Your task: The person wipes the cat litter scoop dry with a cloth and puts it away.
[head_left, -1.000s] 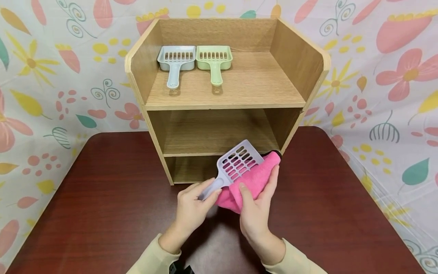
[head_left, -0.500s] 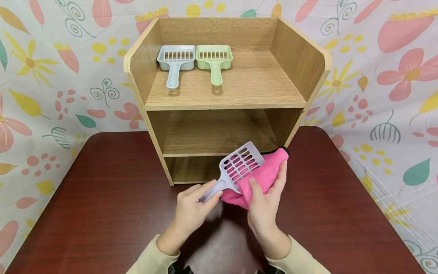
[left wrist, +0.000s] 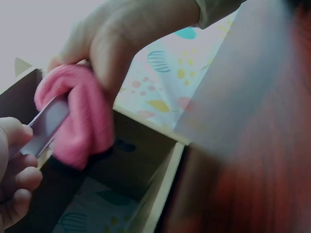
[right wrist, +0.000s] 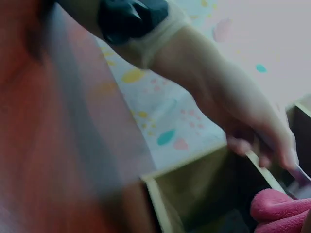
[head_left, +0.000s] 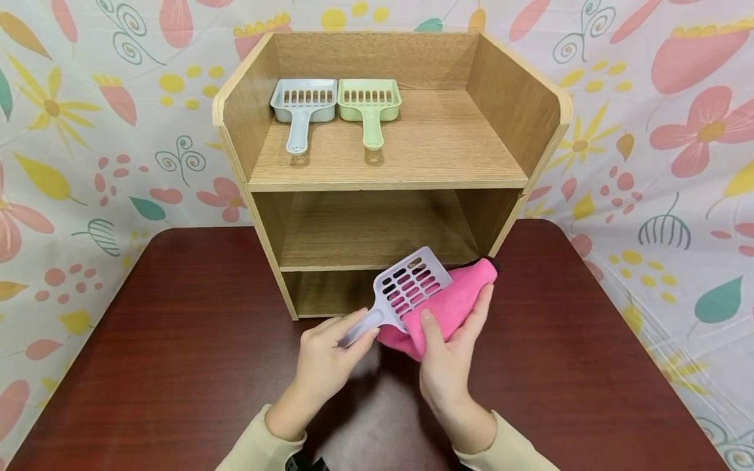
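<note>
My left hand (head_left: 326, 360) grips the handle of a lavender slotted litter scoop (head_left: 406, 288), its blade pointing up and to the right. A pink cloth (head_left: 450, 307) with a dark edge is folded around the right side of the blade. My right hand (head_left: 450, 373) holds that cloth, thumb on top and fingers behind it. In the left wrist view the cloth (left wrist: 80, 116) wraps over the scoop (left wrist: 46, 126), and part of the blade is hidden. Only a corner of the cloth (right wrist: 279, 211) shows in the right wrist view.
A wooden shelf unit (head_left: 383, 183) stands on the dark red table (head_left: 177, 366) just beyond my hands. On its top level, at the left, a light blue litter scoop (head_left: 303, 108) and a light green one (head_left: 370, 108) rest side by side in matching trays. Flowered fabric hangs behind.
Both hands, with the scoop and cloth, shift right and then slightly back left. The right hand ends a little farther right than one second ago, the cloth still against the blade.
</note>
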Demonstrator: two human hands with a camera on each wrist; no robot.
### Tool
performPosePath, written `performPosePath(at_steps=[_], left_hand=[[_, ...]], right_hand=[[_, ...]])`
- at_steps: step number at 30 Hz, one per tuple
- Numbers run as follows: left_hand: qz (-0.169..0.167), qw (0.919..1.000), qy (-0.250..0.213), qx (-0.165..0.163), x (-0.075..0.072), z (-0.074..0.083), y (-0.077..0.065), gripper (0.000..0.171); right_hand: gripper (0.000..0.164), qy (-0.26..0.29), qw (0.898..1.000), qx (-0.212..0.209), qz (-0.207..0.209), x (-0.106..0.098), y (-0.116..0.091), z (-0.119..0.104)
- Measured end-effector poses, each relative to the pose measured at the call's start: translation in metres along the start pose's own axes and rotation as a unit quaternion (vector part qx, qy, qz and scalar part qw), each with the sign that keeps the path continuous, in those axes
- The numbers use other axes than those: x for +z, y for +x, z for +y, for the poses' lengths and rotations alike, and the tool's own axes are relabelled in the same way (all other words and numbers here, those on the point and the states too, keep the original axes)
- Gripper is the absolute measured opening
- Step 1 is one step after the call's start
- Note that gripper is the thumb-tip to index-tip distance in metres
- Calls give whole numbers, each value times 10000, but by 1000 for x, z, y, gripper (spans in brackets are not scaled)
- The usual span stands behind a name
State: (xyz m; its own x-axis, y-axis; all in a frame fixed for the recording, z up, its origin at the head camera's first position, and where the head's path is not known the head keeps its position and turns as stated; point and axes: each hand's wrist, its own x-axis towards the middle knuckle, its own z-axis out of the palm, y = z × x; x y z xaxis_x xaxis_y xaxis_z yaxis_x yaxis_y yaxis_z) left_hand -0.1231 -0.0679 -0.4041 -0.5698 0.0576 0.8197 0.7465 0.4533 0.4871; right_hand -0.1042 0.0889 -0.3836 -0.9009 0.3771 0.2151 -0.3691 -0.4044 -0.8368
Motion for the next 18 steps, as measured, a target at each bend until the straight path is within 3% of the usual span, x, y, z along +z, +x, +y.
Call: performPosePath(at_steps=[4,9,13,18], left_hand=[[168,9998,15,86,4,1,-2,23],[202,9991,60,361,4,-1,-1,27],[113,9984,132,541,1,-2,2,29],[-192,9983,95,542,-6,-4,5,27]], right_hand=[[94,91,9998,115,-164,3,-9,7],[91,-23,9999,-89,-113,2,-5,8],[87,-62,9999,-134,-53,0,-1,5],[84,-197,9993,-289,116,-3,6,2]])
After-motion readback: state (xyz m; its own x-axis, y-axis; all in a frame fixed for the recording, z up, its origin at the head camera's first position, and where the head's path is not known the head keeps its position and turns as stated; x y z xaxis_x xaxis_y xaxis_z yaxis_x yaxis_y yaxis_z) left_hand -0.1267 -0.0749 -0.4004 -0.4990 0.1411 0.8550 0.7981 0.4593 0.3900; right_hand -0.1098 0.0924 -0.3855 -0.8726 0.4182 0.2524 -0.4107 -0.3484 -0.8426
